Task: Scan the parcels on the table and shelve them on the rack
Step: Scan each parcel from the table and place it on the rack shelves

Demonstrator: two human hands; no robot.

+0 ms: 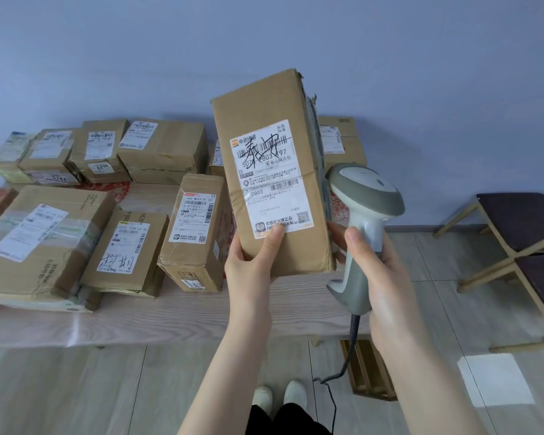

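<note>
Head view: looking down onto a tabletop that stands against a plain blue-grey wall (139, 58), with a pale plank-pattern floor (107, 387) below.
Tabletop: the pale wood-grain tabletop (176, 321) fills the left and middle of the frame and carries many brown cardboard parcels.
Resting parcels: a wide flat taped carton (35, 243) lies at lower left. A row of smaller boxes (164, 149) runs along the wall at upper left. A box with black handwriting (129, 249) and a narrower labelled box (198, 227) sit side by side in the middle.
Stools: dark-topped wooden stools (515, 221) stand on the floor at right.
Held parcel: a tall brown cardboard box (255, 120) is lifted above the tabletop at frame centre, upright and slightly tilted. Its white shipping label (274, 183) faces the camera, with black scrawl across the upper barcode.
Scanner: a grey-and-white handheld barcode scanner (368, 196) sits just right of the held box. Its dark cable (349, 350) drops to the floor.
Hands: the left hand (248, 268) grips the box's lower left corner, thumb on the label's bottom edge. The right hand (380, 268) is wrapped round the scanner's handle.
Shoes: white shoes (280, 397) show at bottom centre.
</note>
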